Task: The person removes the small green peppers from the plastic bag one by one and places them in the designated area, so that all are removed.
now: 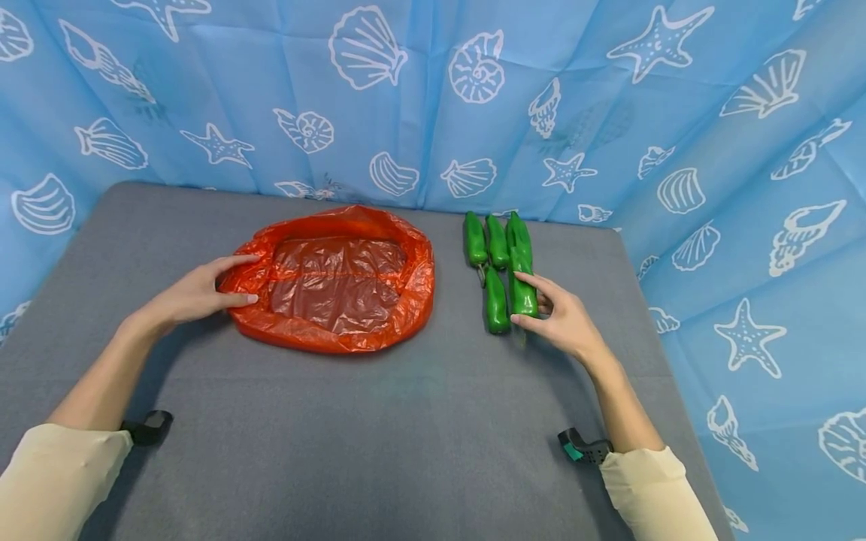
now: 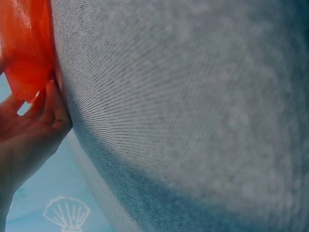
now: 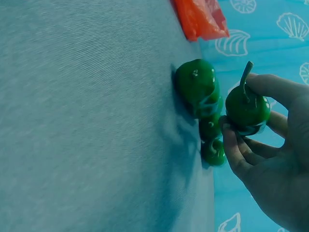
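A red plastic bag (image 1: 338, 342) lies spread on the table, its mouth facing up and its rim standing in a ring. My left hand (image 1: 196, 293) holds the bag's left end between thumb and fingers; the left wrist view shows the fingertips against the red plastic (image 2: 29, 48). On the right, my right hand (image 1: 568, 319) pinches a glossy green pepper (image 1: 523, 293), its stem (image 3: 246, 75) toward the right wrist camera. Left of it lie several more green peppers (image 1: 496, 300), two of them farther back. The held pepper's far end overlaps green behind it, so I cannot tell where it stops.
The grey table (image 1: 406, 451) runs up to a blue curtain (image 1: 419, 98) with white shell prints at the back and right. Black wrist straps (image 1: 585, 447) stick out beside both sleeves. A strip of grey tabletop separates the bag from the peppers.
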A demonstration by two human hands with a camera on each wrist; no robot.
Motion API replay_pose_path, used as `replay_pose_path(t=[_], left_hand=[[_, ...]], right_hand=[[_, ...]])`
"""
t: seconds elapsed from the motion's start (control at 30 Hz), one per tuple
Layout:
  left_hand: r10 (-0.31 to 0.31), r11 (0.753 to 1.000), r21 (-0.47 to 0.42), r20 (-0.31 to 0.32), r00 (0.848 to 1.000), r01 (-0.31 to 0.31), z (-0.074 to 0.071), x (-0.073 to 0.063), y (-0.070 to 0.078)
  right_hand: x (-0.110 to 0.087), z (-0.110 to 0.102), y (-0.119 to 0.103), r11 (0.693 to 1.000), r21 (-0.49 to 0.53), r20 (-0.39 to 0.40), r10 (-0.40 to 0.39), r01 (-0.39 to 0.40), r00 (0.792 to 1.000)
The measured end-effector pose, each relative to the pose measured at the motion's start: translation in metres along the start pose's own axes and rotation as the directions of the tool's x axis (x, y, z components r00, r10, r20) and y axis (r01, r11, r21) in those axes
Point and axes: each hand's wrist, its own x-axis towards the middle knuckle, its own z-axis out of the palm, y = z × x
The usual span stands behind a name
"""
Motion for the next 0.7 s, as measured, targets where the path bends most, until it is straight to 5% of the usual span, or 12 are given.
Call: replay_pose_path(t=[0.7], left_hand=[[0.013, 1.0, 0.002, -0.006, 1.0, -0.013, 0.0, -0.002, 0.0]], right_hand=[[-0.01, 0.007, 0.015, 0.988, -0.152, 0.03, 0.012, -0.008, 0.999]])
